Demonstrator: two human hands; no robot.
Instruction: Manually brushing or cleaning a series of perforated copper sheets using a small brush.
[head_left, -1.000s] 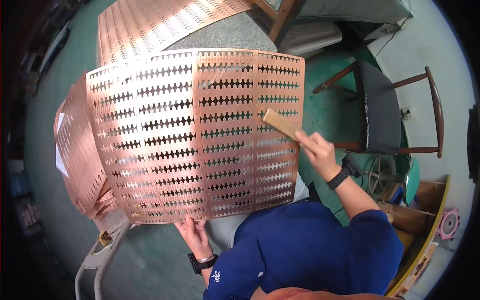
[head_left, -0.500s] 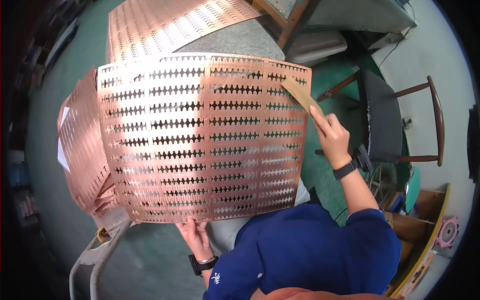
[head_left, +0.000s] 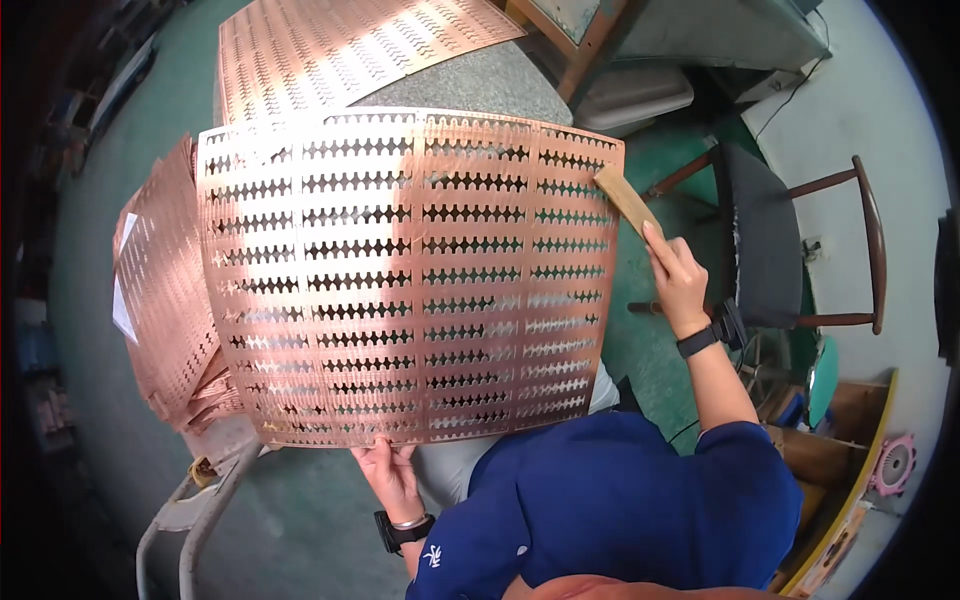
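A large copper-coloured punched metal sheet [head_left: 418, 260] stands tilted in front of me, with rows of cut-out shapes across it. At its lower edge my left hand [head_left: 388, 474] pinches the sheet between thumb and fingers. My right hand [head_left: 681, 280] grips a flat wooden stick [head_left: 627, 200] by its near end. The stick's far end lies over the sheet's right edge, near the upper right corner; whether it touches the metal I cannot tell.
More punched copper sheets [head_left: 170, 290] are stacked at the left, above a metal-tube frame [head_left: 195, 510]. Another such sheet [head_left: 350, 50] rests on a grey table [head_left: 470, 85] at the back. A dark chair [head_left: 762, 235] with wooden arms stands at the right, near an open wooden box [head_left: 835, 450].
My right hand has moved the wooden stick a little right and toward me, from over the cut-outs to the sheet's right edge. The left hand keeps its place.
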